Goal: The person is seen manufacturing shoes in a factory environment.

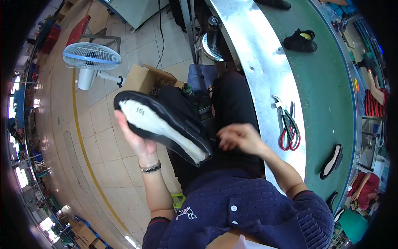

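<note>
The left hand is clamped on the outer edge of a black shoe, which lies above and to the right of its palm, white underside turned up and narrower end pointing toward the right hand. A metal-link band circles the wrist just below the left hand. The right hand hovers just beside the shoe's narrower end with its fingers curled in; whether they pinch anything I cannot tell. To the right of the right hand, on a shiny metal ledge, lie pincers with green handles and, partly overlapping them, red-handled scissors. Farther right of that hand runs a green surface, carrying a dark shoe ahead of the hand and a pale-soled shoe level with the forearm. Ahead of the left hand stand an open cardboard box and, farther off and leftward, a blue-and-white fan.
</note>
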The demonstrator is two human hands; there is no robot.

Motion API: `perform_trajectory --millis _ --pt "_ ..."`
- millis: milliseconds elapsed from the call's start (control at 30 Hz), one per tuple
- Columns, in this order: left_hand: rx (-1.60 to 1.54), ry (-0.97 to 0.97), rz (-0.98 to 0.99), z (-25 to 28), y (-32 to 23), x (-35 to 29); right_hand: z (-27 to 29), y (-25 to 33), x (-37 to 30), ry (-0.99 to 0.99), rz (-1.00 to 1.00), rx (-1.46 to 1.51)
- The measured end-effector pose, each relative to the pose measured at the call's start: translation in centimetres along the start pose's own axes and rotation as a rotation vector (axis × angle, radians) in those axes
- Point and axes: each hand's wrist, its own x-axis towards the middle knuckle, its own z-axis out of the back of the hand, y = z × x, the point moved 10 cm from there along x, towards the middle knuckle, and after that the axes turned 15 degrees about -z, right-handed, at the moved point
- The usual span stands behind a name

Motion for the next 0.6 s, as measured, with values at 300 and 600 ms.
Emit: perform_trajectory --millis 300,600 --pt "0.004 0.244 0.398 -3.2 10.0 0.1 17.2 -0.6 -8.2 -1.443 0.144 -1.174" --pt "0.102 0.274 0.581 -0.3 18.8 -6.1 18.4 -1.7 -8.3 -1.211 -0.081 -1.101"
